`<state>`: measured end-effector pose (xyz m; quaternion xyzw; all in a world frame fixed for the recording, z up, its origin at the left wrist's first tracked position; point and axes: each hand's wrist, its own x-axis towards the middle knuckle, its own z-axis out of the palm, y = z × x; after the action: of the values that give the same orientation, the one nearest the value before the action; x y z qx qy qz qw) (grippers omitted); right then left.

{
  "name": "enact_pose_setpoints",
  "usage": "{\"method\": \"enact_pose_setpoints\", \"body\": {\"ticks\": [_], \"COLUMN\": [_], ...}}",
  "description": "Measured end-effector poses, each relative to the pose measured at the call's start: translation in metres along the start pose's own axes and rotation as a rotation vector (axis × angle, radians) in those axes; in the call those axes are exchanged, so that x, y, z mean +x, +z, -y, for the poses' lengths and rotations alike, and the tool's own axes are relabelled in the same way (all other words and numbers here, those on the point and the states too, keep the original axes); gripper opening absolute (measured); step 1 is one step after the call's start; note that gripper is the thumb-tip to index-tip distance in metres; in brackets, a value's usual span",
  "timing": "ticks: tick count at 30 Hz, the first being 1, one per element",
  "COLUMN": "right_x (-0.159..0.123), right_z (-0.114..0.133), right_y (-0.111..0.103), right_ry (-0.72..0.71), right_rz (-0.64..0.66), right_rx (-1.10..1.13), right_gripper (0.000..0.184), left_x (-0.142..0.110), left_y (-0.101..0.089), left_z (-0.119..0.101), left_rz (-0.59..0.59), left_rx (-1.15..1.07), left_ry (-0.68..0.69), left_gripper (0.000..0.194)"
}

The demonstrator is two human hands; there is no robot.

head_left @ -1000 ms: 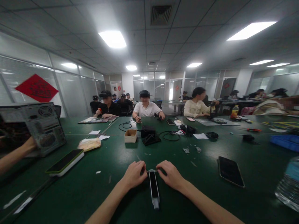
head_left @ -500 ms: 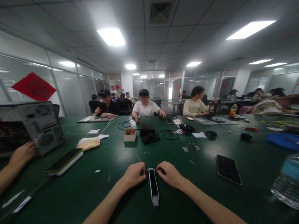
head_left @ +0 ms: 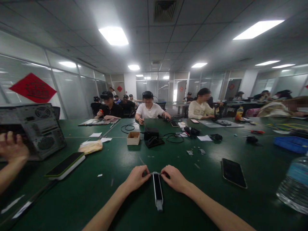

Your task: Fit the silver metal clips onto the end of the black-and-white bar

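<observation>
Here, one left hand, one right hand, one device (between).

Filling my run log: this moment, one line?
left hand: beside slim device, far end | right hand: opposite side | phone: further right

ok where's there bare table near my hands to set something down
Two patches look bare: the green tabletop between your right hand and the black smartphone, and, barring a white scrap, between the green-edged phone and your left forearm. It's crowded beyond, around the open carton and black box.
</observation>
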<state>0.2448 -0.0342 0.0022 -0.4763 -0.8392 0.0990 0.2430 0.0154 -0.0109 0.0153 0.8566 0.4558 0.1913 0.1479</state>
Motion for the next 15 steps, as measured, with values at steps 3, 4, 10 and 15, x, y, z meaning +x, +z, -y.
{"method": "enact_pose_setpoints", "body": {"ticks": [3,4,10,15], "right_x": [0.000,0.000,-0.001,0.000], "right_z": [0.000,0.001,0.001,0.006], "right_y": [0.000,0.000,-0.001,-0.006], "right_ry": [-0.011,-0.012,-0.001,-0.027], "right_rz": [0.002,0.002,0.005,-0.086], "right_rx": [-0.004,0.002,0.026,0.047], "right_gripper": [0.012,0.012,0.013,0.013], "left_x": [0.000,0.000,0.001,0.000], "left_y": [0.003,0.004,0.012,0.010], "left_z": [0.001,0.001,0.001,-0.002], "left_rz": [-0.010,-0.011,-0.023,-0.010], "left_rx": [-0.051,-0.073,-0.107,-0.023], "left_ry": [-0.008,-0.002,0.016,0.044], "left_gripper": [0.014,0.013,0.009,0.011]}}
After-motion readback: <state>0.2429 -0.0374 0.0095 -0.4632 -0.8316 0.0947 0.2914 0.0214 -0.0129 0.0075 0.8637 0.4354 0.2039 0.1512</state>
